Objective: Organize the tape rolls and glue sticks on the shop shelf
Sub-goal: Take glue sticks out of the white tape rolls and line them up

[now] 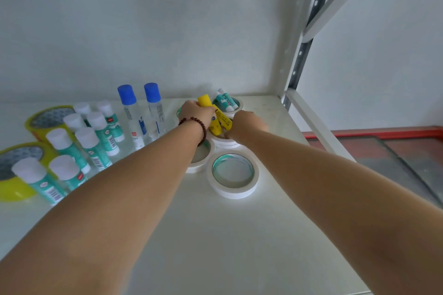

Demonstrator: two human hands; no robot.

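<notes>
Both arms reach to the back right of the white shelf (215, 235). My left hand (195, 111), with a bead bracelet on the wrist, is closed around yellow glue sticks (217, 122) that stand inside a white tape roll (226, 143). My right hand (248, 124) is closed at the rim of that same roll, touching the yellow sticks; what it grips is hidden. A nearer white tape roll (233, 176) lies flat and empty. Another roll (201, 154) sits partly under my left forearm. At the back, a roll (236, 106) holds teal-and-white glue sticks (225, 100).
On the left stand several teal glue bottles with white caps (93, 141), two clear bottles with blue caps (141, 112), and two yellow tape rolls (45, 120). A metal shelf upright (299, 55) rises at the right. A red-edged glass surface (395, 148) lies beyond it.
</notes>
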